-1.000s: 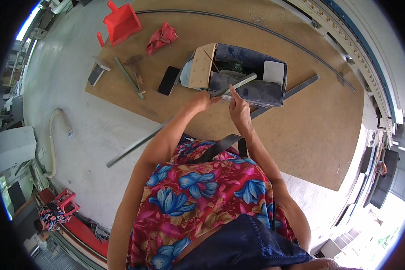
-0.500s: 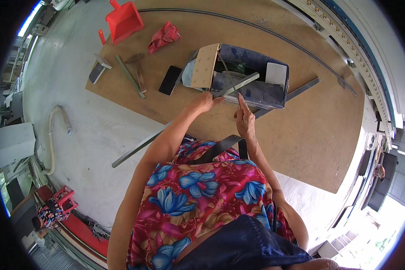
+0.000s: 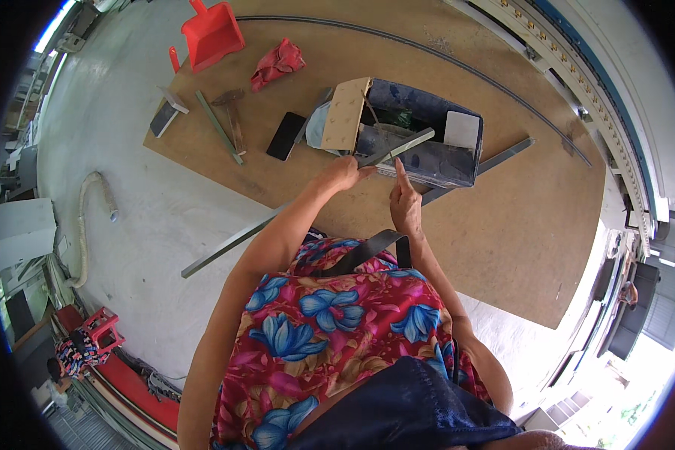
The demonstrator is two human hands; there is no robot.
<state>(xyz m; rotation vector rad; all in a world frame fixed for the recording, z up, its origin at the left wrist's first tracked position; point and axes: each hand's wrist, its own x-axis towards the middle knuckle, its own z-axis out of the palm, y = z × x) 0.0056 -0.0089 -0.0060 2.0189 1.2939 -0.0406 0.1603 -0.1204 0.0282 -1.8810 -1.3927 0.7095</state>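
A long, straight grey-green metal bar [image 3: 415, 139] runs diagonally over the near edge of an open dark box [image 3: 469, 154]. My left hand [image 3: 345, 174] is closed around the bar near the box, and its other end slants out past my left forearm over the floor. My right hand [image 3: 406, 208] grips a slim file-like tool [image 3: 377, 118], the index finger stretched along it. This tool crosses the bar and reaches over the box's inside; its handle is hidden in my palm. A tan dotted flap [image 3: 346, 116] stands at the box's left end.
Left of the box lie a black phone [image 3: 285, 136], a hammer [image 3: 234, 124], a short green strip [image 3: 219, 127] and a red cloth [image 3: 278, 64]. A red dustpan [image 3: 211, 37] sits at the table's far left edge. Another dark bar [image 3: 506, 154] extends right from under the box.
The whole view has shifted slightly. My right hand and the slim tool have drawn back a little toward me; my left hand keeps its hold on the bar.
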